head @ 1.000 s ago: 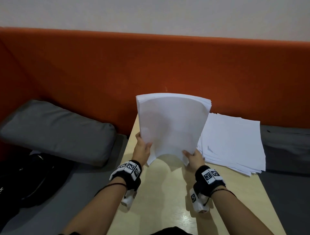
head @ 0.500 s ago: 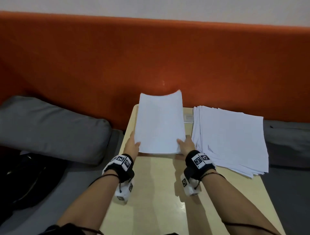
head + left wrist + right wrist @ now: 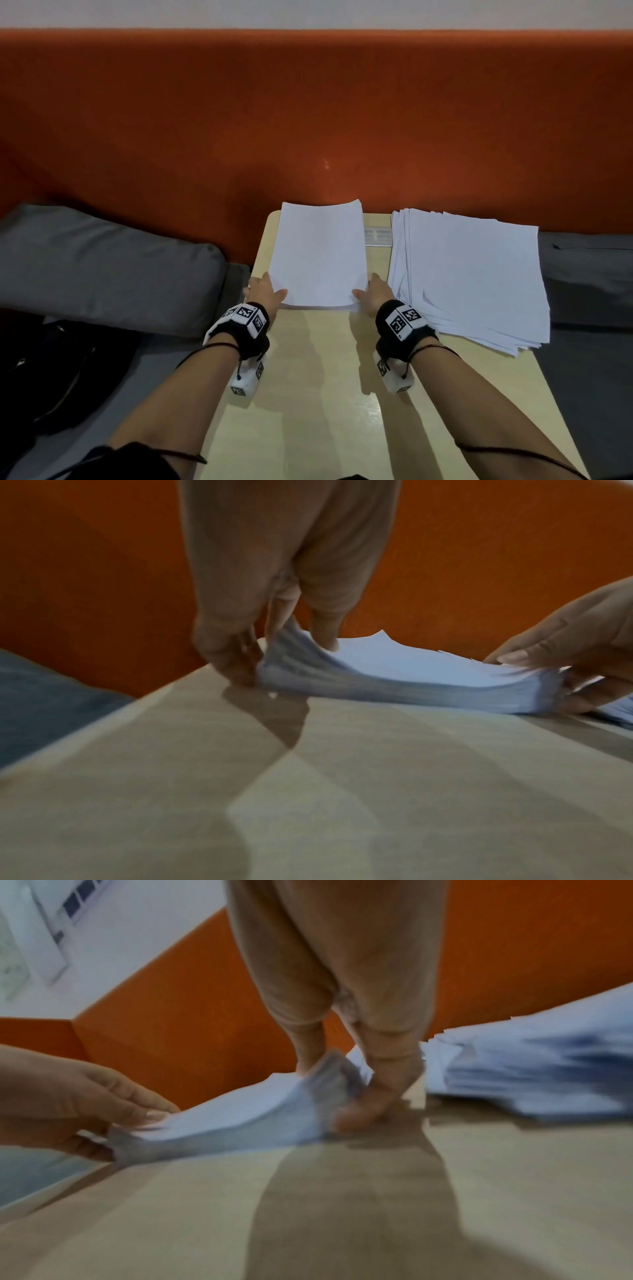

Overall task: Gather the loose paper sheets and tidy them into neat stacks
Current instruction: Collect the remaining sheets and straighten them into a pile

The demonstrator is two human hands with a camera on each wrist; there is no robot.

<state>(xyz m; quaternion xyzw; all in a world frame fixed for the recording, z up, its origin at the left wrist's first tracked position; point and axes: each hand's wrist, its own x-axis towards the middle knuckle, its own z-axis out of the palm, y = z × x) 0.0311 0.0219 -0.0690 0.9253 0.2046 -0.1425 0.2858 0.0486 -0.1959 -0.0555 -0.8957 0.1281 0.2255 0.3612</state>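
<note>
Head view: a squared stack of white sheets lies on the pale table, at its far left part, with its far edge against the orange backrest. The left hand is at the stack's near left corner and the right hand at its near right corner; each thumb lies on the top sheet while the fingers go down beside the stack's edge. Just to the right, not touching the stack, a pile of loose sheets lies fanned, its edges stepped and uneven, reaching the table's right edge. A small vent in the tabletop shows between stack and pile. A grey cushion lies left of the table, with a dark bag nearer the camera. Both wrists wear black bands with marker cubes.

Left wrist view: the left hand pinches the stack's corner, thumb on top and fingers curled under, so that corner bends up off the table. The right hand pinches the opposite corner the same way. The middle of the near edge rests on the table.

Right wrist view: it is blurred. The right hand holds its corner of the stack between thumb and fingers, which touch the table. The left hand grips the other corner, its fingers close together. The pile lies just to the right.
</note>
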